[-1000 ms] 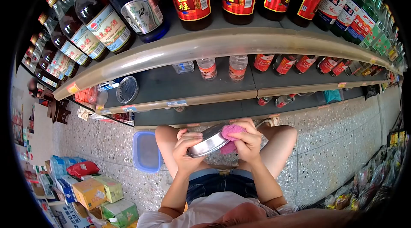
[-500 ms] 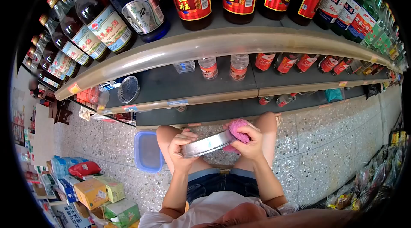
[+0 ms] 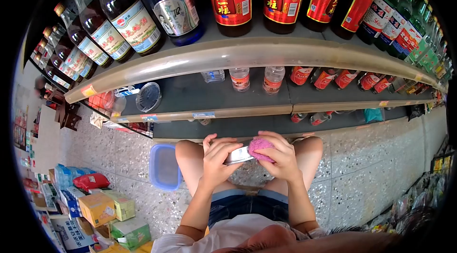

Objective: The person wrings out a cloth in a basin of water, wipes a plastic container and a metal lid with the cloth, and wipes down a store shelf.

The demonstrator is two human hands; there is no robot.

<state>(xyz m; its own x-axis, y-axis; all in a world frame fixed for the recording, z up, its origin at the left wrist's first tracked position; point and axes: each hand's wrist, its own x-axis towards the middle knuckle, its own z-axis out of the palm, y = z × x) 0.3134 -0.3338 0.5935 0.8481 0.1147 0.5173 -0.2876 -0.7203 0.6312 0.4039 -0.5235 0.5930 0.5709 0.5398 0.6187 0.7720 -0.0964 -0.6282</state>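
Between my knees, a round silver metal tin (image 3: pixel 239 156) is held up in front of the low shelf. My left hand (image 3: pixel 218 158) grips its left side, with fingers over the upper edge. A pink cloth (image 3: pixel 261 149) is bunched in my right hand (image 3: pixel 281 155) and pressed against the tin's right side. The tin is seen nearly edge-on, and my fingers cover parts of it. On the floor by my left knee stands a translucent blue plastic tub (image 3: pixel 165 167).
Shelves (image 3: pixel 257 53) with glass liquor bottles (image 3: pixel 228 3) span the front. A round clear-lidded container (image 3: pixel 149 97) sits on the middle shelf at left. Cartons (image 3: pixel 97 209) and a red bag (image 3: pixel 91 181) lie at lower left, plastic-wrapped packages (image 3: pixel 409 205) at lower right.
The tin has turned and now shows less of its side. My left hand has moved right, closer to my right hand and the cloth. The camera view has shifted slightly.
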